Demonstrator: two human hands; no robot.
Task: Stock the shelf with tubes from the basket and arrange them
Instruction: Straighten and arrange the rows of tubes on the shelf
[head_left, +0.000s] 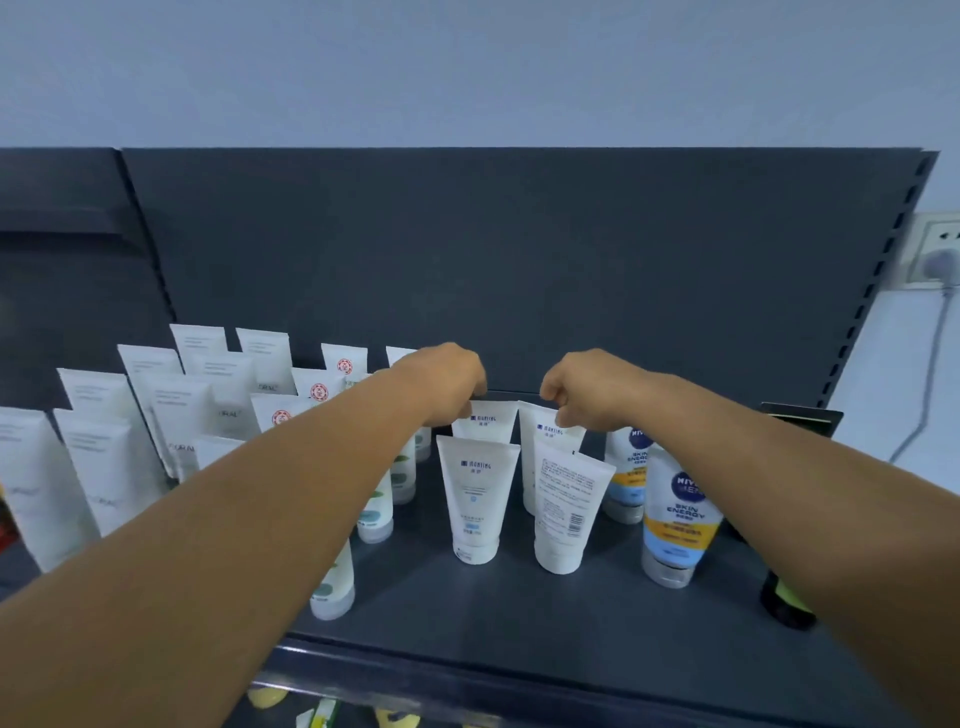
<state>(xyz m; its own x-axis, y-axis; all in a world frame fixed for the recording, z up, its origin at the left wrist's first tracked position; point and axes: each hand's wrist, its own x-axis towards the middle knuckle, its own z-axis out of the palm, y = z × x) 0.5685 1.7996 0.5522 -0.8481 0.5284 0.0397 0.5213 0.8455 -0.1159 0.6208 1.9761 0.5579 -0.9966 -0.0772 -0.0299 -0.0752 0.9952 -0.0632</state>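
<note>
Both arms reach over the dark shelf (519, 608). My left hand (447, 382) pinches the top edge of a white tube (485, 422) in the back row. My right hand (587, 387) pinches the top of the neighbouring back white tube (543, 434). In front of them stand two more white tubes, one (475, 499) facing forward, the other (566, 506) turned with its printed back showing. All stand cap down. The basket is out of view.
Several white tubes (171, 415) fill the shelf's left side, some hidden by my left arm. Blue-and-yellow tubes (675, 514) stand at the right, then a dark tube (784, 597) under my right arm. A wall socket (935, 249) is at the far right.
</note>
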